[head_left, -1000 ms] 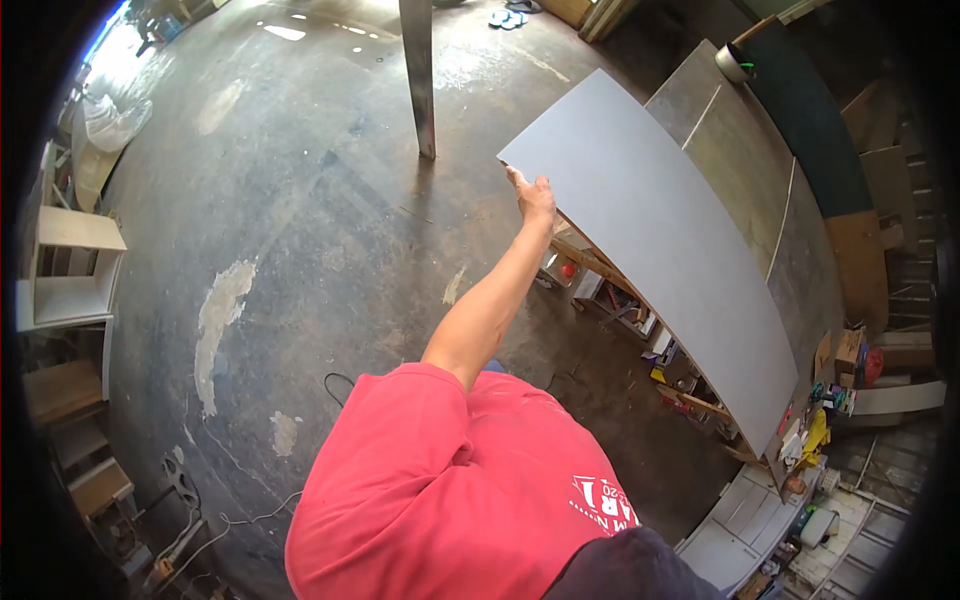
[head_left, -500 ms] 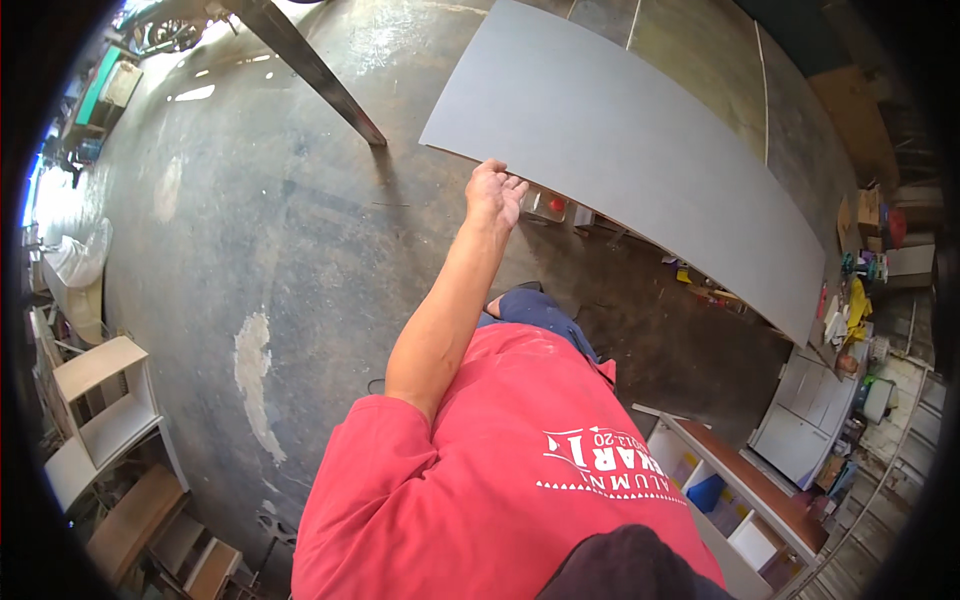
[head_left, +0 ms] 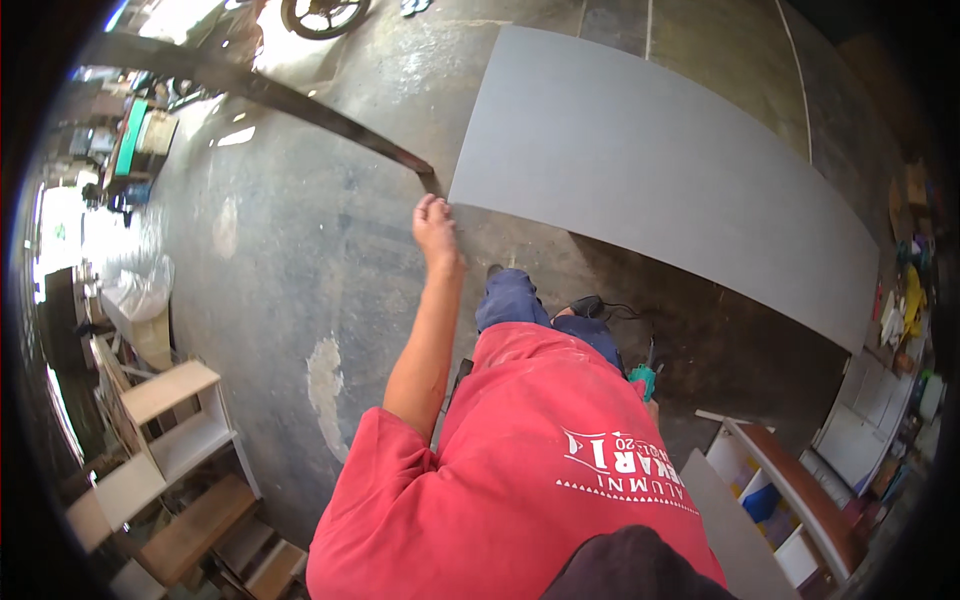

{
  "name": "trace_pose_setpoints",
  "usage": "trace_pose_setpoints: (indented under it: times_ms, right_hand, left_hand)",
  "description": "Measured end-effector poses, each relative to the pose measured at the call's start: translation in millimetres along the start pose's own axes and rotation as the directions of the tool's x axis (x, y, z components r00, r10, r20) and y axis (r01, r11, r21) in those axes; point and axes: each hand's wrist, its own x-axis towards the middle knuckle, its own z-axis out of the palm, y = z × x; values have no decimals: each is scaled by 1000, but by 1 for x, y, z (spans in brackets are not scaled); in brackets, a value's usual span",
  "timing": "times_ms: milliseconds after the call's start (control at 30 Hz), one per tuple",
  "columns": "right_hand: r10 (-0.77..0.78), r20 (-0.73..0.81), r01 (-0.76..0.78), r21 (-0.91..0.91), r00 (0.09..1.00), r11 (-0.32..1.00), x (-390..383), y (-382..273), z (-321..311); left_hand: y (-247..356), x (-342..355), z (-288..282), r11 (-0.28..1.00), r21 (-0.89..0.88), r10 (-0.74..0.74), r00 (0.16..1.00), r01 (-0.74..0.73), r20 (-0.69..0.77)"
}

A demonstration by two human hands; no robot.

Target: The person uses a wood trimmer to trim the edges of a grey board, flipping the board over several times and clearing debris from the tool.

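Observation:
A large flat grey panel point(head_left: 650, 170) lies out in front of me, stretching to the right. My left hand point(head_left: 437, 232) is beside its near left corner, fingers curled; whether they touch the corner cannot be made out. At my right side, partly behind my red shirt, my right hand point(head_left: 653, 408) is wrapped round a teal power drill point(head_left: 643, 378). A thin dark bit points forward from the drill. Most of the right hand and its forearm are hidden.
A dark post point(head_left: 340, 120) stands just left of the panel's corner. Wooden shelf units point(head_left: 190, 420) are at lower left. A brown-topped cabinet point(head_left: 790, 480) and a grey board point(head_left: 720, 510) are at lower right. A dark cord point(head_left: 625, 308) lies near my foot.
My left hand has moved off the panel's front edge to its left corner. The panel's near edge now hides things seen below it. The drill has come into view at my right side.

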Motion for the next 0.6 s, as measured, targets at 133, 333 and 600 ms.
trace_pose_setpoints:
  times_ms: [133,333,600]
  right_hand:
    - [-17,-126,19,19,992,1000,-29,0,46]
    - [383,-194,-176,645,903,744,-85,-99,163]
    - [583,-327,-29,855,743,518,-160,-157,338]
  left_hand:
    - [50,73,38,966,257,-103,921,4,375]
    - [38,155,82,929,364,-233,672,-59,703]
    - [29,121,99,856,483,-491,582,184,648]
